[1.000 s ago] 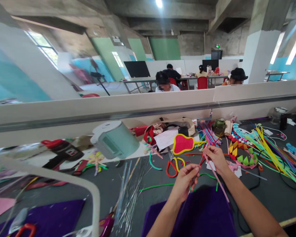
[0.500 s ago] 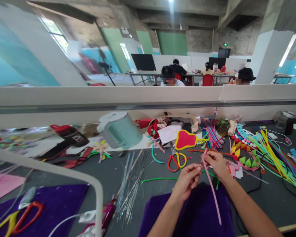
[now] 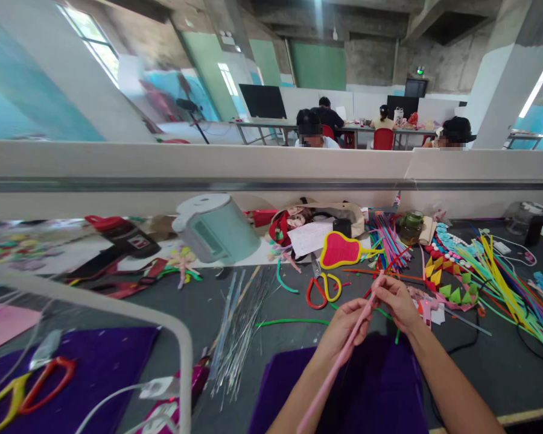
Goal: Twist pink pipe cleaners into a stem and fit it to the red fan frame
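A long, fuzzy pink pipe cleaner (image 3: 332,374) runs from between my fingertips down across my left wrist toward the bottom of the view. My right hand (image 3: 395,302) pinches it near its upper end. Close beside, my left hand (image 3: 350,328) is closed, its fingertips at the pipe cleaner just below the right hand's grip; the exact contact is partly hidden. Both hands are above a purple cloth (image 3: 289,392). Just beyond them lie red-and-yellow-handled scissors (image 3: 324,290) and a pink heart-like shape with a yellow border (image 3: 341,251).
Silvery wires (image 3: 242,343) and a green pipe cleaner (image 3: 294,321) lie left of my hands. A glue gun (image 3: 428,307) is at the right, near colourful pipe cleaners (image 3: 502,283). A pale lamp arm (image 3: 185,355) crosses the left. A teal kettle-like container (image 3: 219,232) stands behind. People sit beyond the partition.
The pink pipe cleaner's free end has swung from hanging between my arms to lying across my left wrist. My hands stay close together. The view has shifted slightly.
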A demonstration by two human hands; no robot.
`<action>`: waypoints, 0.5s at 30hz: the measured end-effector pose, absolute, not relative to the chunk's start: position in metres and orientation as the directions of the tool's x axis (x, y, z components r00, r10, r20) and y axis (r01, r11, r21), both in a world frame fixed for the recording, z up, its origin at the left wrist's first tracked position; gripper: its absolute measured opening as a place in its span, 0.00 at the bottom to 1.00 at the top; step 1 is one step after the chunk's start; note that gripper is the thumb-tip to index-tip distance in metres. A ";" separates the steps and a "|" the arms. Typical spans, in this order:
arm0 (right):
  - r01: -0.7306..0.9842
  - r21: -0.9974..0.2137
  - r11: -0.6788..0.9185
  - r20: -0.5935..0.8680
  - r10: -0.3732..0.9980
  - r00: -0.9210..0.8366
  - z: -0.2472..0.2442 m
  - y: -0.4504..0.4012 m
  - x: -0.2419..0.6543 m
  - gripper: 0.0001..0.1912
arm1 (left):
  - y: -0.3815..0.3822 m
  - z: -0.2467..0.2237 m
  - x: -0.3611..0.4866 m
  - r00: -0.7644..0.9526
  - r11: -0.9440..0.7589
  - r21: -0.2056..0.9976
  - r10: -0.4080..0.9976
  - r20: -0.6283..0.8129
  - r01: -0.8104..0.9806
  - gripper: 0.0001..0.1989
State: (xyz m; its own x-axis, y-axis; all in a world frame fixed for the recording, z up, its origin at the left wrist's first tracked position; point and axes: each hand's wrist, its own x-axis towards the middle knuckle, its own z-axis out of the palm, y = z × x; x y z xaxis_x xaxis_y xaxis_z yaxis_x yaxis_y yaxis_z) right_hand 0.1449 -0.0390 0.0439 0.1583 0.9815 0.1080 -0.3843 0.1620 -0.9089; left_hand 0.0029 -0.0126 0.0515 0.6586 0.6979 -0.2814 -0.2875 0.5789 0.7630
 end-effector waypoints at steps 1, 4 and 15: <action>-0.379 -0.911 0.165 0.111 0.981 0.162 0.044 -0.039 0.145 0.11 | -0.014 0.052 0.004 0.655 0.560 0.773 0.709 -0.260 -0.299 0.15; -0.339 -0.916 0.213 0.132 0.960 0.246 0.045 -0.038 0.143 0.10 | -0.019 0.053 0.008 0.631 0.498 0.802 0.748 -0.204 -0.331 0.15; -0.191 -0.943 0.271 0.160 0.876 0.456 0.037 -0.044 0.121 0.10 | -0.028 0.050 0.012 0.359 0.351 0.811 0.914 -0.188 -0.469 0.19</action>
State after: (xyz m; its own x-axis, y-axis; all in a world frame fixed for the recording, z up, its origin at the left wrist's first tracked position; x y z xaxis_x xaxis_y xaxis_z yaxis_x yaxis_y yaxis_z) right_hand 0.1213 -0.0437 0.0368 0.4555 0.8758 0.1595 -0.1909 0.2711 -0.9434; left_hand 0.0123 -0.0283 0.0497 0.3586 0.9143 -0.1882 -0.4691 0.3508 0.8105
